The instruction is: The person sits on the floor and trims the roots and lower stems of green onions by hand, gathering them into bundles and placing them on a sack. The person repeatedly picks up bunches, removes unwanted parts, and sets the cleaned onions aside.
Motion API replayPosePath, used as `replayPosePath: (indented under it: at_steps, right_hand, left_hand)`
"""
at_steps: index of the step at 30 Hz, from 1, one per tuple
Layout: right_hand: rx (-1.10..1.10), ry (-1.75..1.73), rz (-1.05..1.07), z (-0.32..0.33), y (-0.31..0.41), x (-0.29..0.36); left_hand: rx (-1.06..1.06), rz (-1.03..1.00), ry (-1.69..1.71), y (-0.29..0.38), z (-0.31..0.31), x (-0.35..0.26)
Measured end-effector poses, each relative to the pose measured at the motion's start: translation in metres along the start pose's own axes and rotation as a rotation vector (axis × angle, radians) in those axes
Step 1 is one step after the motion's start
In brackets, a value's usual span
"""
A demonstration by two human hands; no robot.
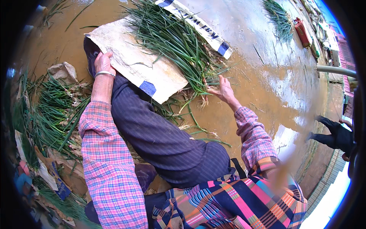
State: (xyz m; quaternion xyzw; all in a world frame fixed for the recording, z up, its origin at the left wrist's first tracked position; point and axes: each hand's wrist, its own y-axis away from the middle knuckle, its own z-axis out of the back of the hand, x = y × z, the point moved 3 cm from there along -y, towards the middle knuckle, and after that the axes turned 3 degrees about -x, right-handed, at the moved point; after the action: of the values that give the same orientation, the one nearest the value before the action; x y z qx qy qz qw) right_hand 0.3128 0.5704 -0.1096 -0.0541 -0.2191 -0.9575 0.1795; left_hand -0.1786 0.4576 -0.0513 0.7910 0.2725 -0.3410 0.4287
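My left hand (103, 63), with a metal bangle at the wrist, grips the edge of a whitish woven sack sheet (134, 60) that drapes over my trousered leg. A large bundle of green onions (168, 45) lies across the sheet, its leaves towards the top left and its roots towards the lower right. Beside those roots is my right hand (224, 89), fingers spread; its thumb is at the root end, though contact cannot be told. A strip of sack with printed writing (197, 23) shows along the bundle's far side.
More green onions (58, 108) are heaped at my left, near a crumpled pale sack (63, 73). Muddy, wet ground (257, 86) stretches to the right. Farther off are another onion bundle (278, 20), a red sack (302, 33) and a person in dark clothes (334, 133).
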Motion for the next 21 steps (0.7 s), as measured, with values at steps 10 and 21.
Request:
replayPosePath:
  at_steps: [10,21]
  right_hand:
    - [-0.256,-0.333,-0.140,-0.047,-0.024,0.035]
    - [-0.559,-0.709,0.445,0.172,-0.093,0.088]
  left_hand:
    - [0.045,0.002,-0.067,-0.005,-0.007,-0.011]
    - [0.053,-0.036,0.014,0.020,-0.047,-0.021]
